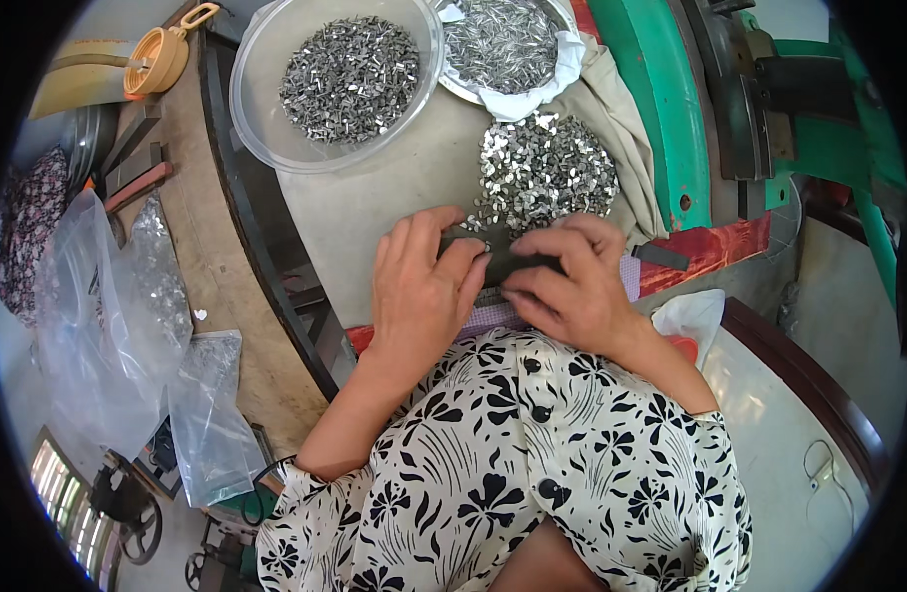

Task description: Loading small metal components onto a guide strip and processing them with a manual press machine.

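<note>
My left hand (426, 281) is closed in a pinch, a small metal piece (487, 247) at its thumb and fingertip. Facing it, my right hand (575, 286) has its fingers curled together; what they hold, if anything, is hidden. A dark surface lies between the two hands, just in front of my body. Right beyond my fingers spreads a loose pile of small grey and shiny metal pieces (547, 173). Farther off, a clear plastic bowl (251, 123) contains many dark grey metal bits. Beside it a round metal dish with a white liner (532, 102) holds thin silvery pins (498, 44).
A green machine frame (661, 109) stands close on the right. Clear plastic bags (212, 424) hang over the wooden bench (231, 276) on the left, near a red-handled tool (138, 187). An orange lidded item (157, 61) is at the far left. Bunched beige cloth (611, 118) borders the pile.
</note>
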Tool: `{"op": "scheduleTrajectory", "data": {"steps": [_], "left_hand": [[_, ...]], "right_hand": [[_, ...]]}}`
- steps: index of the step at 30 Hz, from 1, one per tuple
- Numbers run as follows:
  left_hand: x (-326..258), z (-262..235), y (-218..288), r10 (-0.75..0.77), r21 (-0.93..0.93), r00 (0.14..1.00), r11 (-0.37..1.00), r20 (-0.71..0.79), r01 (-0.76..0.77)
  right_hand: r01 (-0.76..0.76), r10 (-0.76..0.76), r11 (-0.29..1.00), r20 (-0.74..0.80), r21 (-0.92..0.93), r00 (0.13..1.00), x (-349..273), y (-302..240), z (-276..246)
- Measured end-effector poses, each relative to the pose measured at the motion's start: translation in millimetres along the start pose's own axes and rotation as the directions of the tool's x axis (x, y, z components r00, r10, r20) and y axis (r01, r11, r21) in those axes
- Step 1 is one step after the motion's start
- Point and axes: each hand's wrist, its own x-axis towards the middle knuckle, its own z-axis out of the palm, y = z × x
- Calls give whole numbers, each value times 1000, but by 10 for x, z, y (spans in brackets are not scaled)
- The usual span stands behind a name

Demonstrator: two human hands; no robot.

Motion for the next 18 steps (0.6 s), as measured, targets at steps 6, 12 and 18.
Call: {"op": "scheduleTrajectory", "data": {"steps": [6,12,18], "left_hand": [[-32,1,-14,-17,28,999,999,-29,18],[-152,-72,-38,-99,43,993,994,-59,101],[-166,-94,-68,-90,41,996,995,-13,90]], "right_hand": [[-47,48,999,33,-11,998,-38,40,-63],[-53,53,996,1,-72,999,147,153,-21],[20,-9,994,99,-110,995,316,109,49]]}}
